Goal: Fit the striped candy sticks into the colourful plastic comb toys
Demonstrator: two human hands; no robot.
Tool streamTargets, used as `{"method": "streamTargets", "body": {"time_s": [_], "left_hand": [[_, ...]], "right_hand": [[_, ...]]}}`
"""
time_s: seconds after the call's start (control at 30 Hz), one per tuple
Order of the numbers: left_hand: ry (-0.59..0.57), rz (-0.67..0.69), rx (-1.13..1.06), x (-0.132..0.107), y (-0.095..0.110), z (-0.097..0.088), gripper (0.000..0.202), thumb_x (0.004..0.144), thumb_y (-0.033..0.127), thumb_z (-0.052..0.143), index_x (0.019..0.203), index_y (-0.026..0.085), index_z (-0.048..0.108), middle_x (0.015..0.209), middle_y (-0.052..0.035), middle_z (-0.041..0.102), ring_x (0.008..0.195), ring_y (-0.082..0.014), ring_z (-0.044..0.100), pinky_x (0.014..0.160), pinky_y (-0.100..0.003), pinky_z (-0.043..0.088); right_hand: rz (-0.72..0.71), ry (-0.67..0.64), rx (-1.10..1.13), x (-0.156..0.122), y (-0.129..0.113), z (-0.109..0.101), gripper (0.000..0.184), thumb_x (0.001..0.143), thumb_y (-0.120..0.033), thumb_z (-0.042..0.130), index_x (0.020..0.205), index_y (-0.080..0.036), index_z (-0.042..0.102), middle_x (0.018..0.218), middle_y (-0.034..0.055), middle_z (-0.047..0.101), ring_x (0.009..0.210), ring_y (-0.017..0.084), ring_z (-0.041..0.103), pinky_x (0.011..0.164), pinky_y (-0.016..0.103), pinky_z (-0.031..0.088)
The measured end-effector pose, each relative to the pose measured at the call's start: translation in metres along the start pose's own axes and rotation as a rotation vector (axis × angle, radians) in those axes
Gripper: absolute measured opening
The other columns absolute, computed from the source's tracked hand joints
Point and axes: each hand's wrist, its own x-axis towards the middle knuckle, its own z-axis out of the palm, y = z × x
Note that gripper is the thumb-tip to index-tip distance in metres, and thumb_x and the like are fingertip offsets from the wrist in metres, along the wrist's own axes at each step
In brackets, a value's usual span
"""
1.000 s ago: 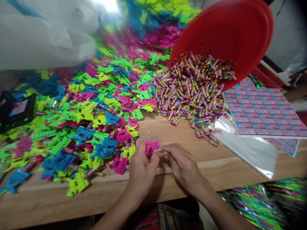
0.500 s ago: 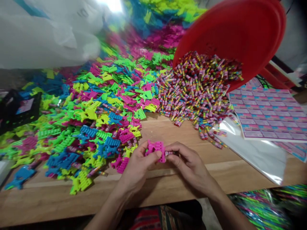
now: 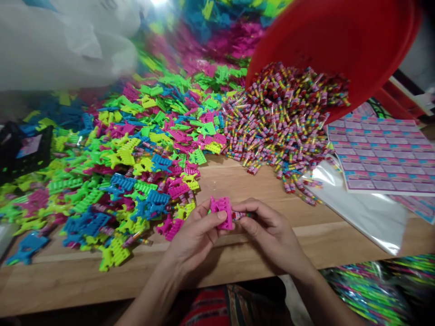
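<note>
My left hand (image 3: 200, 233) pinches a pink plastic toy piece (image 3: 222, 213) with a ribbed side, thumb lying across its front. Between the thumb and fingers of my right hand (image 3: 268, 226) is a small candy tube (image 3: 240, 215) with a printed wrapper. The tube's end points at the right edge of the pink piece; whether it is inside cannot be made out. Both hands are just above the wooden table (image 3: 234, 181), near its front edge. To their left spreads a heap of similar plastic pieces (image 3: 149, 149) in green, blue, pink and yellow.
Many candy tubes (image 3: 272, 122) spill from a tipped red basin (image 3: 343, 40). Printed card sheets (image 3: 387, 154) and clear plastic bags (image 3: 367, 213) lie at the right. A black crate (image 3: 27, 149) stands far left, below a white sack (image 3: 68, 50). Bagged colourful items (image 3: 370, 294) sit below the table.
The pink piece has turned slightly in my left hand. My right hand still grips the candy tube beside it, and more of its wrapper shows. The camera view has shifted slightly.
</note>
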Motion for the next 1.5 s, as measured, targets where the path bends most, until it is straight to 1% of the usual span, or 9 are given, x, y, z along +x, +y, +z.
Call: {"method": "streamTargets", "body": {"time_s": [0.17,0.37,0.47,0.63,0.83,1.03,1.13,1.33,1.5], "left_hand": [[0.004,0.001,0.057,0.000,-0.001,0.001,0.030,0.069,0.021,0.087,0.091,0.015,0.067,0.086,-0.0017,0.070,0.070,-0.0104,0.064,0.059,-0.019,0.048],[0.020,0.053,0.058,0.000,-0.004,0.003,0.027,0.074,0.021,0.084,0.092,0.015,0.066,0.079,0.0001,0.068,0.070,-0.0094,0.063,0.061,-0.019,0.049],[0.061,0.088,0.065,-0.001,-0.005,0.005,0.028,0.074,0.023,0.085,0.093,0.016,0.065,0.080,0.0011,0.066,0.069,-0.0090,0.061,0.059,-0.020,0.048],[0.131,0.156,0.133,-0.004,-0.004,0.009,0.029,0.073,0.026,0.084,0.093,0.016,0.065,0.087,0.0005,0.066,0.074,-0.0097,0.058,0.065,-0.022,0.048],[0.128,0.179,0.244,-0.004,-0.009,0.005,0.031,0.072,0.029,0.084,0.094,0.017,0.066,0.084,0.0001,0.066,0.075,-0.0110,0.057,0.073,-0.023,0.046],[0.128,0.172,0.383,-0.007,-0.010,0.002,0.037,0.076,0.027,0.081,0.109,0.019,0.068,0.091,-0.0018,0.072,0.077,-0.0121,0.061,0.075,-0.023,0.047],[0.095,0.168,0.428,-0.009,-0.009,0.003,0.034,0.075,0.025,0.081,0.107,0.019,0.069,0.089,-0.0022,0.073,0.077,-0.0130,0.063,0.074,-0.023,0.048],[0.083,0.181,0.453,-0.009,-0.010,0.002,0.025,0.078,0.025,0.079,0.100,0.017,0.070,0.089,-0.0021,0.073,0.078,-0.0121,0.062,0.076,-0.022,0.048],[0.085,0.164,0.383,-0.007,-0.014,-0.002,0.031,0.077,0.026,0.080,0.104,0.018,0.067,0.087,-0.0009,0.070,0.080,-0.0127,0.062,0.078,-0.023,0.049]], "right_hand": [[-0.020,0.016,-0.024,-0.001,0.004,0.001,0.017,0.097,-0.024,0.062,0.112,-0.027,0.070,0.105,0.0028,0.071,0.099,0.016,0.067,0.088,0.028,0.054],[0.012,0.023,-0.027,-0.003,0.005,0.002,0.016,0.097,-0.025,0.062,0.112,-0.026,0.069,0.105,0.0036,0.071,0.099,0.017,0.068,0.087,0.028,0.054],[0.009,0.030,-0.054,-0.003,0.006,0.001,0.016,0.097,-0.025,0.062,0.112,-0.026,0.069,0.104,0.0034,0.071,0.098,0.017,0.067,0.087,0.028,0.053],[0.003,0.037,-0.124,-0.002,0.009,-0.001,0.018,0.097,-0.027,0.061,0.113,-0.025,0.070,0.106,0.0051,0.071,0.100,0.019,0.067,0.086,0.030,0.053],[0.031,0.053,-0.118,-0.001,0.008,-0.001,0.018,0.099,-0.030,0.059,0.111,-0.024,0.070,0.103,0.0051,0.072,0.097,0.019,0.067,0.085,0.031,0.055],[0.057,0.142,-0.073,-0.001,0.011,-0.001,0.017,0.098,-0.031,0.059,0.111,-0.026,0.069,0.104,0.0042,0.071,0.097,0.018,0.067,0.085,0.029,0.056],[0.094,0.161,-0.054,-0.001,0.014,-0.001,0.019,0.098,-0.033,0.060,0.113,-0.026,0.069,0.104,0.0044,0.071,0.095,0.018,0.067,0.082,0.028,0.056],[0.110,0.145,-0.010,-0.002,0.015,0.002,0.020,0.096,-0.032,0.063,0.114,-0.028,0.070,0.107,0.0023,0.070,0.098,0.016,0.066,0.084,0.025,0.055],[0.111,0.108,0.024,0.000,0.016,0.008,0.022,0.093,-0.032,0.067,0.114,-0.026,0.070,0.106,0.0035,0.070,0.098,0.018,0.066,0.086,0.028,0.055]]}}
